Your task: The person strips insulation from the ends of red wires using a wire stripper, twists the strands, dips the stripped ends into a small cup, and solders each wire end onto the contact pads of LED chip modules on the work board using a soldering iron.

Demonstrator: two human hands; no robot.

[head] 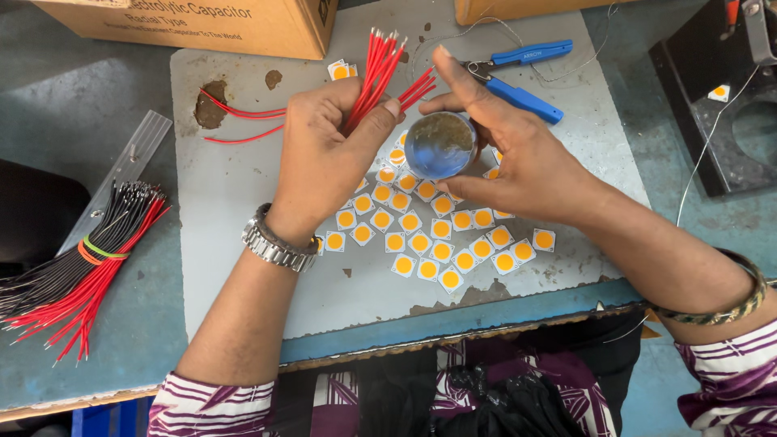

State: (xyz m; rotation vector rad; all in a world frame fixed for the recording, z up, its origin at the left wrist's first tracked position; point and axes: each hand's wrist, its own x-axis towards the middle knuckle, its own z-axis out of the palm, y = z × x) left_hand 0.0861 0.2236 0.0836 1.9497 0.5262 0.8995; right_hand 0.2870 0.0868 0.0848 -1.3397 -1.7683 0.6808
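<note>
While the left hand [324, 158] is clenching a bunch of short red wires [374, 74] with their bared tips pointing up and away, the right hand [518, 154] is cupping a small round tin [441, 144] of brownish paste between thumb and curled fingers, tilted toward the wire ends and held just above the work mat. Judging by this, the wire tips are being brought to the paste for dipping, and the coming move is calling for a steady tin and tips kept level together. Below both hands, many small white square chips [429, 239] with yellow round centres are lying spread on the grey mat [243, 243], whose edges are chipping. Blue-handled cutters [522, 77] are resting just beyond the right hand, and loose red wires [243, 121] are lying to the left. Farther out, a banded bundle of red and black wires [81, 267] is lying on the blue-grey bench [48, 97], with cardboard boxes [202, 24] at the far edge.
</note>
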